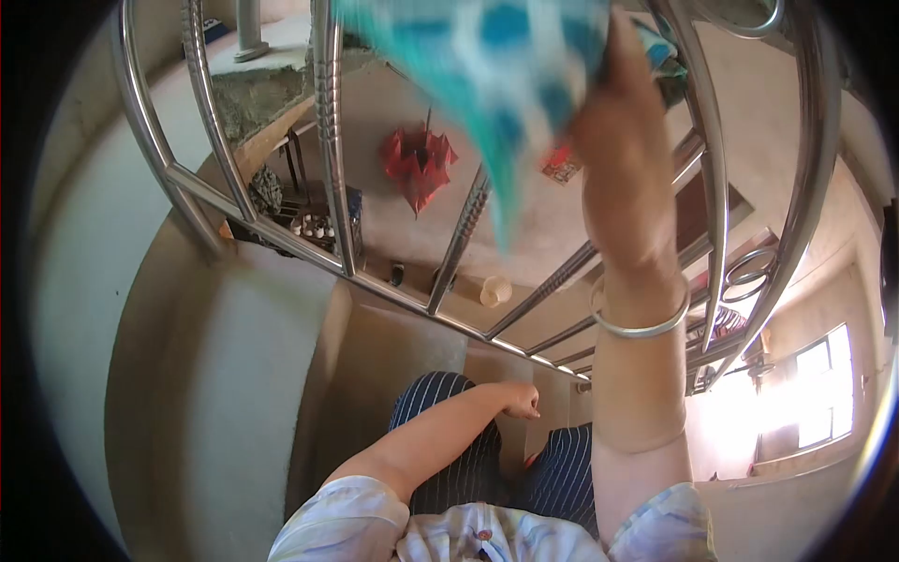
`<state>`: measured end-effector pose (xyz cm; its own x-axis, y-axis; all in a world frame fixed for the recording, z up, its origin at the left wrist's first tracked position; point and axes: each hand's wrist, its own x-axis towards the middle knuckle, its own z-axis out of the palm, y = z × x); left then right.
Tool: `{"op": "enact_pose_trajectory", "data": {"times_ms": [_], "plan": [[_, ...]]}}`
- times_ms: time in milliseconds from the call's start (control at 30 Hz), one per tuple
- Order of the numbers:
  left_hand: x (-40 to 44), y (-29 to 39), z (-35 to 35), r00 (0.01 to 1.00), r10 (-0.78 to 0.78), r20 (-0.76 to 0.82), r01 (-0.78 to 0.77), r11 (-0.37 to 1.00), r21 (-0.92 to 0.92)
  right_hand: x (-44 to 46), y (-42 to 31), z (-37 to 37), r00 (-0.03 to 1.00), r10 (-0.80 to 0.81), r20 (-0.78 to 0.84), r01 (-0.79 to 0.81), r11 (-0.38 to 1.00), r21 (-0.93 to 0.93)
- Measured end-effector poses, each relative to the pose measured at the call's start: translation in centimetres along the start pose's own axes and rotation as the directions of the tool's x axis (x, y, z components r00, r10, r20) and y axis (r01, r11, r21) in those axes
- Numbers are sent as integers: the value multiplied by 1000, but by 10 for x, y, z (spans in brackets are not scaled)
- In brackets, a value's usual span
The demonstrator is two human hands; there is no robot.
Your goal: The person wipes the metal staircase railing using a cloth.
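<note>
My right hand (626, 159) is raised at the top of the head view, with a bangle on its wrist. It grips a blue, white and teal patterned cloth (496, 66), which is smeared by motion and hangs to a point. The cloth is in front of the upper part of a shiny metal railing (330, 122); whether it touches the bars I cannot tell. Down over my striped trousers (445, 468), my left hand (521, 401) is closed in a fist, with nothing visible in it. The right fingertips are hidden or blurred.
Stair steps (375, 375) lie below me, beside a pale wall band (197, 403). Through the bars, a red umbrella (419, 169) and a cream-coloured container (495, 291) are on the lower level. A bright window (826, 389) is at the right.
</note>
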<state>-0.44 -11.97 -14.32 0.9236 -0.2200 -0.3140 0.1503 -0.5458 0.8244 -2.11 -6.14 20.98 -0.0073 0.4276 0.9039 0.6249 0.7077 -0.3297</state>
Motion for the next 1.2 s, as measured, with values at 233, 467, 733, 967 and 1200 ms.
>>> {"op": "enact_pose_trajectory", "data": {"times_ms": [233, 467, 733, 967, 1200], "plan": [[71, -77, 60, 981, 113, -160, -113, 994, 9, 13, 45, 8, 985, 90, 150, -166, 757, 632], [24, -16, 12, 995, 103, -8, -103, 983, -149, -116, 115, 59, 814, 567, -129, -451, 756, 474], [56, -54, 39, 949, 257, -185, -257, 966, 27, -138, 88, 27, 672, 696, 253, -731, 677, 80], [10, -14, 5, 1000, 12, -11, -12, 1000, 8, 22, 21, -10, 863, 490, 124, -434, 593, 679], [5, -4, 5, 1000, -11, 27, 13, 997, -70, -3, 65, 21, 977, -158, -143, 103, 938, -330]]}}
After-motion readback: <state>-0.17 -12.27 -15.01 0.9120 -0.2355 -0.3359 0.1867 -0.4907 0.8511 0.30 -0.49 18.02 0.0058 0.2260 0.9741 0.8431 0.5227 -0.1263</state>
